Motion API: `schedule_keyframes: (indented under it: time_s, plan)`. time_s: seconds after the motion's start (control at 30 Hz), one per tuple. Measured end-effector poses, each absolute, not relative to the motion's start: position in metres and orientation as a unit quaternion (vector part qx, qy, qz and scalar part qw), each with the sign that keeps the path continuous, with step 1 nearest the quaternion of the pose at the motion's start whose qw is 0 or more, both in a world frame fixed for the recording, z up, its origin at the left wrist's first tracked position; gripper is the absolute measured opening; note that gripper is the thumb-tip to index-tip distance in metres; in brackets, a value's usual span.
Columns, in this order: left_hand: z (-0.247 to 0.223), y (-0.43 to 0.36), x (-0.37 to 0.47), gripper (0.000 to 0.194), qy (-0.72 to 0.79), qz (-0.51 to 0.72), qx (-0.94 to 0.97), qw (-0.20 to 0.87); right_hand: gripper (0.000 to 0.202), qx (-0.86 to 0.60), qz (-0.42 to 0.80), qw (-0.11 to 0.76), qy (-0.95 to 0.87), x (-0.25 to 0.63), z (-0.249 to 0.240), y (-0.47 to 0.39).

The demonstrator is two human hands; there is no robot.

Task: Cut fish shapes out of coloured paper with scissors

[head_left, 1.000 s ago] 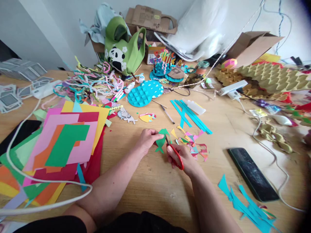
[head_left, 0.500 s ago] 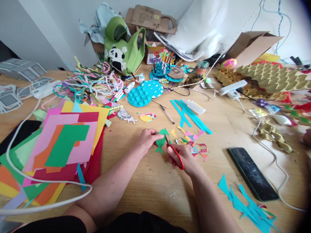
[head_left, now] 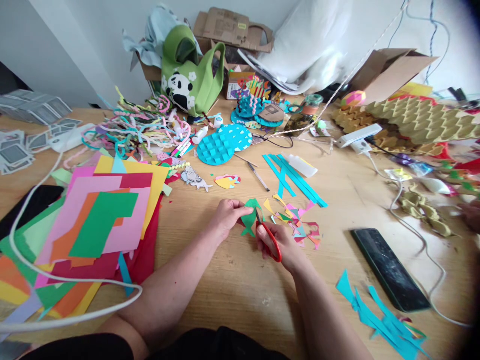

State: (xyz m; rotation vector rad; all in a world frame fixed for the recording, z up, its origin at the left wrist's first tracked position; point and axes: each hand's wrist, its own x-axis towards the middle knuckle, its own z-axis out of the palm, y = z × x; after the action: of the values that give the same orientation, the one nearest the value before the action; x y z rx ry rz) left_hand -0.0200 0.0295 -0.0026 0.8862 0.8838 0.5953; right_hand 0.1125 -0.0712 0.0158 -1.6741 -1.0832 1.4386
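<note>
My left hand point(head_left: 228, 216) pinches the left edge of a small green paper cutout point(head_left: 248, 218), which has a fish-like outline with a forked tail at the bottom. My right hand point(head_left: 278, 244) is closed round red-handled scissors point(head_left: 275, 241). The dark blades point up and meet the right side of the green paper. Part of the handles is hidden by my fingers. Paper scraps point(head_left: 300, 220) in pink, yellow and orange lie just right of the scissors. Beyond my hands rests a yellow and pink paper fish point(head_left: 227, 181).
Stacked coloured paper point(head_left: 127, 215) and a white cable point(head_left: 138, 295) lie left. Blue strips point(head_left: 296, 180), a pen point(head_left: 258, 177) and blue discs point(head_left: 215, 148) sit farther back. A black phone point(head_left: 390, 269) and blue offcuts point(head_left: 386, 320) are at right. Behind stands a green panda bag point(head_left: 191, 75).
The scissors and my right hand have shifted very slightly left, and the scissors' handles have turned a little. My left hand keeps its pinch on the green paper.
</note>
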Motion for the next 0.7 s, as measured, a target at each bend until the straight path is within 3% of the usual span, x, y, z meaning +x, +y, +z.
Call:
schedule_keyframes:
  time_s: [0.7]
  plan:
    - [-0.0068,0.0291,-0.0185,0.023,0.401,0.294,0.408,0.766,0.057,-0.65,0.541,0.338,-0.413,0.1092,0.0099,-0.0715]
